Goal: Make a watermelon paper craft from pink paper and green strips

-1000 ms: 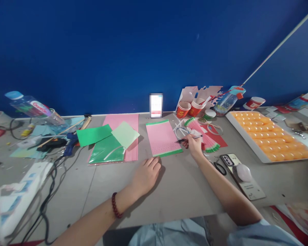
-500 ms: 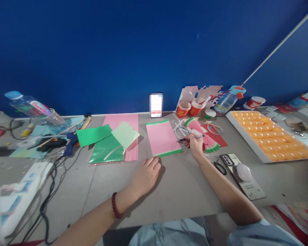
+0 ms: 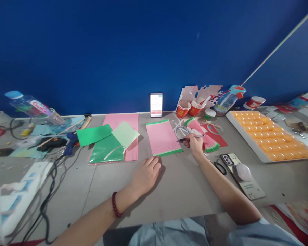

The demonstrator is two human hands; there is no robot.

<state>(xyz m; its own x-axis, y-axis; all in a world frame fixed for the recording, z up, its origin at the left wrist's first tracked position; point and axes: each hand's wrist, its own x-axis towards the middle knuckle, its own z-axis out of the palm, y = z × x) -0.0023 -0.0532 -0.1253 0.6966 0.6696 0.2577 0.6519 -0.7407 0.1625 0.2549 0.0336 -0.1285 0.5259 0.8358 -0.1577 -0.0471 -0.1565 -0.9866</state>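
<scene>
Pink paper, green-edged and dark-dotted, lies on the worktop at our twelve o'clock. At the paper's three o'clock our right hand grips a pen, its tip by the right edge; at seven, our left hand rests palm down, fingers relaxed and grasping nothing we see. Green card lies at nine.

A dark pen is held in the right hand, its tip set at the right edge of a pink sheet bordered in green and dotted along its near part, while the left hand is laid by the near edge. Green paper is spread over pink paper to the left; a pleated fan is seen to the right.
</scene>
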